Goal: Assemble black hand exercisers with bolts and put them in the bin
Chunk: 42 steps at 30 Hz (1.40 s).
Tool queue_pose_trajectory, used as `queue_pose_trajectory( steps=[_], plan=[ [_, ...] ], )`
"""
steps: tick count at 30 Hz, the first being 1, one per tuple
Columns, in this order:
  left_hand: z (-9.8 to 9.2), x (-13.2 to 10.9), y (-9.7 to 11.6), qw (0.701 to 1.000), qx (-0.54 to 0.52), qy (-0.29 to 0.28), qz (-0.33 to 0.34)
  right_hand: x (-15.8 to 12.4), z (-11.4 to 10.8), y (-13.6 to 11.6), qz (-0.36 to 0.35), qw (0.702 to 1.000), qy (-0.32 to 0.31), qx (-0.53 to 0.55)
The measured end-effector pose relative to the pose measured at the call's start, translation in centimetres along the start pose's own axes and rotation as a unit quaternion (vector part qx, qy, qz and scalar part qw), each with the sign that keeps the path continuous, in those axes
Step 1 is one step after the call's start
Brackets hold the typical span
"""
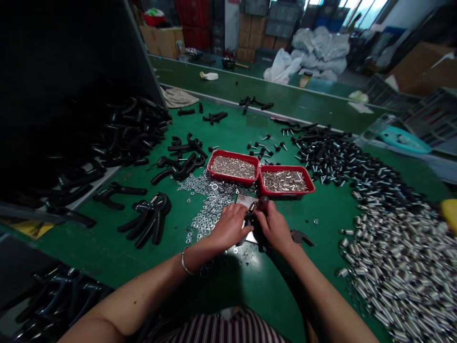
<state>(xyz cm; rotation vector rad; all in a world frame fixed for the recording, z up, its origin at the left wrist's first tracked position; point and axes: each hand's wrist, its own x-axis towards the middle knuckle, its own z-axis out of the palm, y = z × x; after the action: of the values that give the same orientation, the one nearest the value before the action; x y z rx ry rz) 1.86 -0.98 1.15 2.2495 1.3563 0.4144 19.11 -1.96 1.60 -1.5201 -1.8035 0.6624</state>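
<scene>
Standing here watching someone at a green workbench, and both hands are busy around the middle of the near edge. The left hand has its thumb and fingers closed around a black part, which sits over a small metal plate. The right hand is curled in on the other side, right at a dark red knob; honestly can't tell if it's gripping that or just touching.

Just past the hands, toward the far edge, are two red trays of small metal bits, nearly end to end. Loose washers are scattered left of the plate. Big heap of silver cylinders fills the near right corner, with black-headed bolts behind it toward the far edge. Over by the left edge there's a bunch of black handles.
</scene>
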Motion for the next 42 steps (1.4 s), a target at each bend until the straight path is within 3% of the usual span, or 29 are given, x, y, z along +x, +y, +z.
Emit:
queue_pose_trajectory(
  steps=[4,7,9,11,14,18,22,25,28,35,42],
  plan=[
    [-0.1,-0.5,0.0,1.000,-0.025,-0.005,0.016,0.0,-2.9,-0.4,0.021,0.996,0.055,0.070],
    [-1.2,0.4,-1.2,0.996,-0.064,-0.004,0.065,-0.7,-6.9,3.0,0.093,0.990,0.028,-0.100],
    [-3.0,2.6,-2.6,0.995,-0.048,0.023,0.082,-1.2,-9.6,5.9,0.140,0.966,-0.040,-0.215],
    [-5.3,5.9,-4.3,0.996,0.032,0.059,0.058,-1.5,-11.7,8.0,0.160,0.937,-0.095,-0.295],
    [-8.5,11.0,-6.8,0.982,0.166,0.083,-0.023,-0.3,-13.1,7.5,0.110,0.927,-0.091,-0.347],
    [-9.7,14.3,-8.5,0.977,0.196,0.062,-0.047,4.2,-10.7,2.2,-0.026,0.945,-0.084,-0.315],
    [-8.5,13.7,-8.9,0.971,0.219,0.079,-0.048,10.5,-5.6,-2.1,-0.104,0.914,-0.111,-0.375],
    [-7.8,13.2,-9.1,0.968,0.224,0.097,-0.052,14.8,-2.1,-2.9,-0.124,0.904,-0.131,-0.388],
    [-7.5,13.3,-9.3,0.971,0.211,0.098,-0.047,17.4,0.0,-2.3,-0.127,0.891,-0.153,-0.407],
    [-7.2,13.8,-9.9,0.983,0.146,0.107,-0.023,18.0,0.8,-1.2,-0.131,0.876,-0.166,-0.434],
    [-9.4,12.8,-10.1,0.980,0.036,0.194,-0.012,17.3,1.0,-0.9,-0.125,0.882,-0.143,-0.431]
  ],
)
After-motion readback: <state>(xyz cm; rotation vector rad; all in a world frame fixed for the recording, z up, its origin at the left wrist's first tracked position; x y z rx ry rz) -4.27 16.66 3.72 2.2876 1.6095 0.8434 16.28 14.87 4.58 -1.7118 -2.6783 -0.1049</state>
